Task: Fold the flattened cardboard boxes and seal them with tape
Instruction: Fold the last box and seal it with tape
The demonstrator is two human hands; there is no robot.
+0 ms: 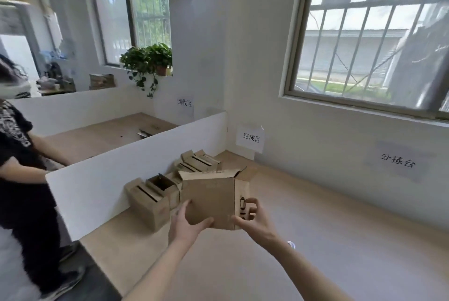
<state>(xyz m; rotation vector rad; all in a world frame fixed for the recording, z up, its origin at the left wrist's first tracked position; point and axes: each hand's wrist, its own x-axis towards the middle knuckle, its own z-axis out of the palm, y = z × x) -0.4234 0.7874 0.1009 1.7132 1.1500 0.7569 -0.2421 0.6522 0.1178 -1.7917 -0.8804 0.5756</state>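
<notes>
I hold a small brown cardboard box [209, 198] upright above the table, its top flaps standing open. My left hand [188, 224] grips its lower left side, thumb across the front face. My right hand [250, 219] grips the lower right corner, fingers curled round the printed side panel. Behind it, several folded boxes [150, 200] stand against the white divider, and more boxes [198, 163] sit further back near the corner. No tape is visible.
A white divider [116, 179] separates my light wooden table [315, 240] from a second table where another person [17, 179] in black stands at the left. Paper labels hang on the wall. A potted plant [150, 62] sits on the window sill.
</notes>
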